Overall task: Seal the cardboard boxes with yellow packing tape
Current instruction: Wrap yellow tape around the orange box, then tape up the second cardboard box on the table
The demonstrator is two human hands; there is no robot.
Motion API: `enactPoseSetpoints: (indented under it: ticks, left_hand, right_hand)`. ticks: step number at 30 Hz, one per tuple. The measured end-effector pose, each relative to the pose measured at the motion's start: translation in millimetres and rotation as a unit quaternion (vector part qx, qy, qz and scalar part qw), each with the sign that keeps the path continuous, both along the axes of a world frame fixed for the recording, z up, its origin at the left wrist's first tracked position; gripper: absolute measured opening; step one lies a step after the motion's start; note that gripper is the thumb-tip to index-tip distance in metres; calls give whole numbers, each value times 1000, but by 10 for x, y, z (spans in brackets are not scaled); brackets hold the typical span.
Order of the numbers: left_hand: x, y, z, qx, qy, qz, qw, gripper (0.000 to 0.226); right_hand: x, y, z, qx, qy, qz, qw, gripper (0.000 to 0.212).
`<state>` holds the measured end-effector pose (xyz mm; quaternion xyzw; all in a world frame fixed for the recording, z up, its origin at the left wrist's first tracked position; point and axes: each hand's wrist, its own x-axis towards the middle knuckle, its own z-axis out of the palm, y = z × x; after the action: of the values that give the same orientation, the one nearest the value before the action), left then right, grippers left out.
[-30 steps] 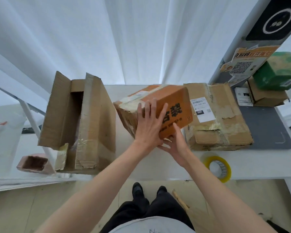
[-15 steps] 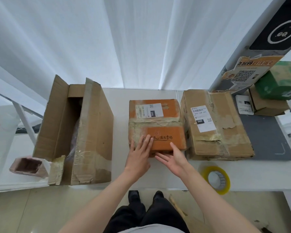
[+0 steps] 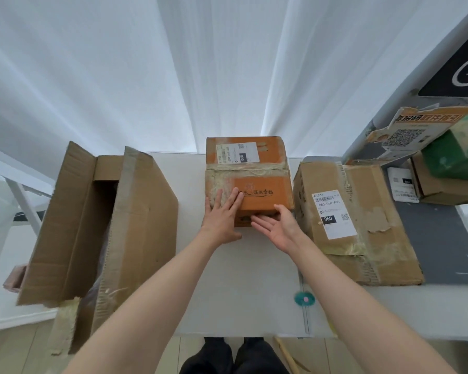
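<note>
Toward the table's (image 3: 241, 279) far edge, orange box (image 3: 257, 190) now pushed flat from tilted; left hand (image 3: 222, 217) and right hand (image 3: 278, 228) press it with fingers straight, ready for taping.

The near lower face of the orange box (image 3: 257, 184) is partly covered by the left hand (image 3: 222, 221) and the right hand (image 3: 278, 228), and the first characters of its printed line are hidden under the left fingers. The small print on its white label (image 3: 238, 153) is too fine to be read. Left of the orange box, the inside of the open carton (image 3: 97, 225) is lost in shadow. Right of it, the green box (image 3: 455, 155) and the black panel (image 3: 459, 66) are cut off by the picture's edge. Below it, the teal object (image 3: 304, 298) is too blurred to be identified.
</note>
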<state>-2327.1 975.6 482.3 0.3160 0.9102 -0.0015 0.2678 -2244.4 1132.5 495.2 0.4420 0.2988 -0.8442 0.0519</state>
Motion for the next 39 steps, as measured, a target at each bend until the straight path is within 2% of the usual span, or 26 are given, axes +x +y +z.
enactPoseSetpoints:
  ticks: [3, 7, 10, 12, 15, 18, 20, 22, 24, 26, 29, 32, 34, 39]
  left_hand:
    - [-234, 88, -7, -1, -9, -2, 1000, 116]
    - [-444, 203, -16, 15, -14, 13, 1000, 112]
    - [-473, 275, -32, 15, -3, 30, 999, 105]
    - [-427, 356, -16, 17, 0, 54, 998, 99]
    - [-227, 526, 17, 55, 28, 102, 993, 96]
    - [230, 737, 24, 178, 102, 84, 975, 85]
    - [581, 932, 32, 255, 68, 107, 959, 75]
    - [888, 1146, 52, 293, -31, 187, 937, 72]
    - [1108, 1322, 53, 294, -142, 265, 907, 75]
    - [1259, 1452, 28, 272, -220, 309, 884, 83]
    - [1437, 1576, 11, 258, -270, 342, 863, 97]
    - [1603, 1713, 37, 266, -264, 342, 861, 109]
    - [1707, 1820, 80, 261, -242, 332, 874, 124]
    - [1919, 2030, 135, 210, -176, 327, 904, 148]
  right_hand:
    - [-171, 12, 61, 4, 5, 31, 1000, 54]
    - [-289, 52, 161, 68, -4, 139, 988, 47]
    - [-269, 217, 265, 152, -23, 242, 958, 36]
    - [-173, 409, 330, 215, -28, 270, 938, 29]
    - [93, 820, 397, 312, -34, 208, 926, 24]
    - [461, 1296, 422, 423, -71, 122, 895, 21]
    - [714, 1605, 400, 499, -111, 88, 855, 20]
    - [955, 1888, 348, 561, -168, 70, 807, 17]
    - [1167, 2110, 280, 588, -233, 61, 772, 25]
    - [1370, 2269, 198, 577, -289, 77, 760, 43]
    - [1617, 2403, 65, 514, -300, 104, 797, 67]
    - [1779, 2417, -63, 473, -270, 135, 827, 71]
    - [1831, 2389, -122, 485, -253, 161, 821, 69]
    - [1847, 2310, -137, 538, -227, 244, 774, 116]
